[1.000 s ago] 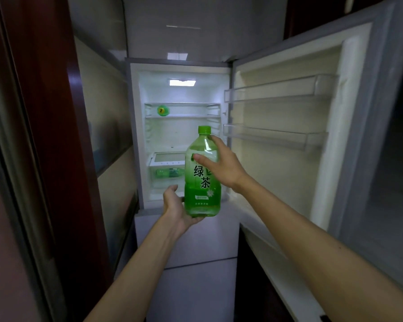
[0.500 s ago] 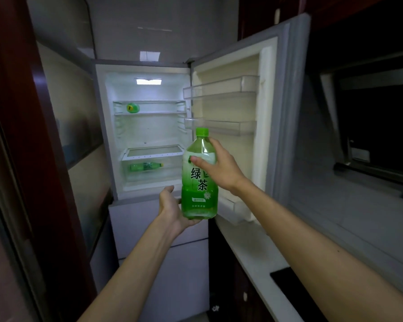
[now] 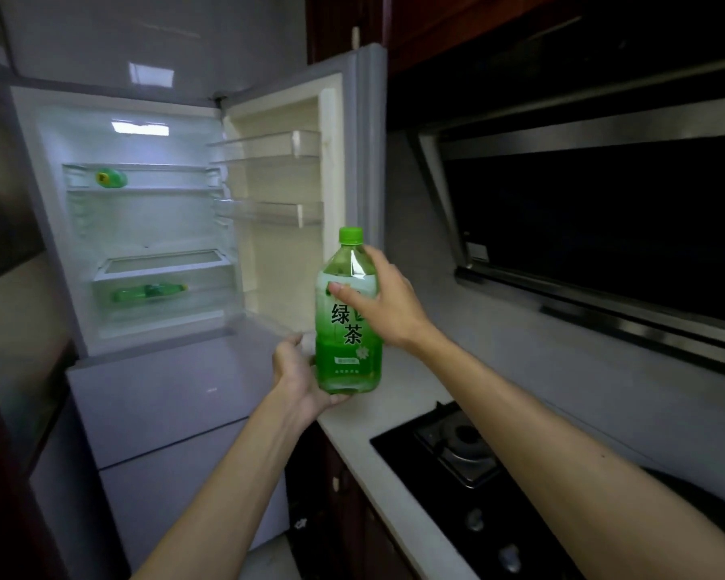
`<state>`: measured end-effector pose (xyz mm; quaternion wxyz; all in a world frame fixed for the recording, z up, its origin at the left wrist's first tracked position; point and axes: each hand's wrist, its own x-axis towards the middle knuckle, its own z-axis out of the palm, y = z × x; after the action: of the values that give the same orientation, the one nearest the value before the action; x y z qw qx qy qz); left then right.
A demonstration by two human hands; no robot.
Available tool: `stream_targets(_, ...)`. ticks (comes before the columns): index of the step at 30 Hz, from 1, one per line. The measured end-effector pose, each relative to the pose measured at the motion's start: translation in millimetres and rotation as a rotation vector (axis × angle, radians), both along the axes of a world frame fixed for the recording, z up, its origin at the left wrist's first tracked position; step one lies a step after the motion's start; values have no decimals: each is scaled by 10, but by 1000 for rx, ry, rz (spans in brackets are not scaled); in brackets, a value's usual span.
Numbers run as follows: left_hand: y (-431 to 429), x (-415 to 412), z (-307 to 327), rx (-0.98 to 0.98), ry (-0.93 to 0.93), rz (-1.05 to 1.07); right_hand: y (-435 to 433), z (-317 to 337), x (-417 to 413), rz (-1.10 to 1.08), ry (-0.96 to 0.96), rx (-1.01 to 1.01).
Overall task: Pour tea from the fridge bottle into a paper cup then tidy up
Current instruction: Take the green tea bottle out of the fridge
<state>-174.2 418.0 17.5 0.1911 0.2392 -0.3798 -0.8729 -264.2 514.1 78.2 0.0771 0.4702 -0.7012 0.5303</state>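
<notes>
One step done: green tea bottle out of fridge, upright above counter edge, cap on. Gripped high by right hand, fingers wrapped round; cupped underneath by left hand. To do: find paper cup (none seen), pour, shut fridge door.

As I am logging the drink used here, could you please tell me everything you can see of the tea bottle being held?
The tea bottle is large, clear plastic, green-tinted, with a green cap on and a green-and-white label bearing two dark characters. It looks nearly full. It is upright in mid-air, before the open fridge door, by the end of the countertop. The right hand grips its upper part, thumb across the label; the left hand supports its base.
</notes>
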Motion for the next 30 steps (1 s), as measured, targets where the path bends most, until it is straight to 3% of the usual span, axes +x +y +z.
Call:
stream_targets(19,1921,-1110,-70,68,2,-590,2310,-22,-446,-534,-20,84)
stream_targets(30,2829,-1249,-198,67,-42,-900,3211,-188,-193,-900,-85,73)
